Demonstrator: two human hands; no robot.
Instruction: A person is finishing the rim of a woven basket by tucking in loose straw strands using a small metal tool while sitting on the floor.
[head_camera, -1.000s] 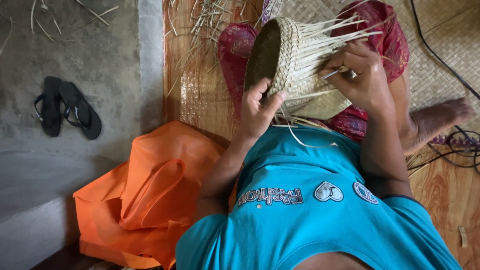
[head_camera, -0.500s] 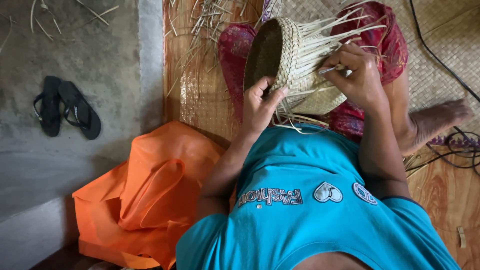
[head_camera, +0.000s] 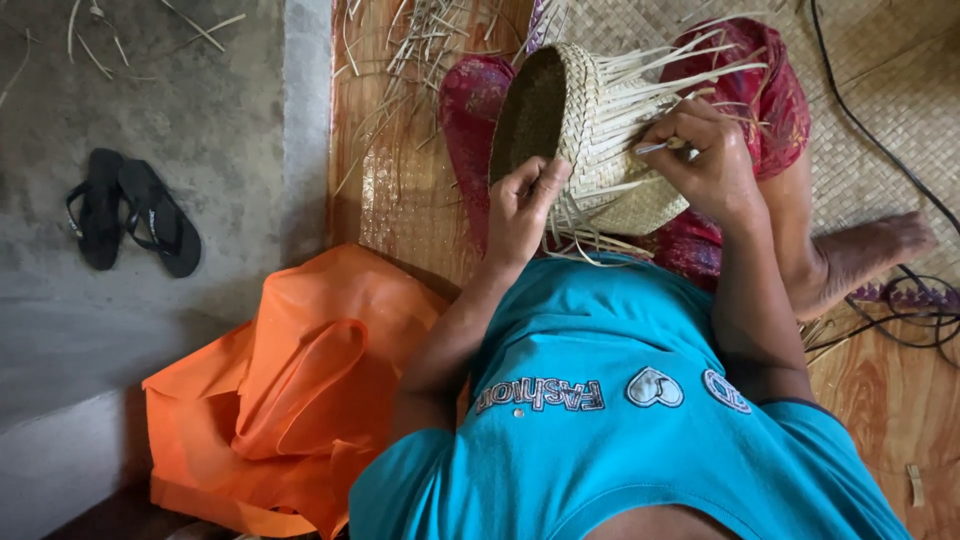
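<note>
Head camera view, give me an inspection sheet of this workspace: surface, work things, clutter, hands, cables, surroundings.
Surface: woven mat over a wooden floor.
Work things: half-woven basket on its side in the lap, loose strips fanning from its edge; thin metal tool.
Clutter: loose straw strips on the mat; orange bag beside the person.
Hands: left hand grips the basket rim; right hand holds the tool against the weave.
Cables: black cables by the foot.
Surroundings: concrete floor with a pair of black sandals.
</note>
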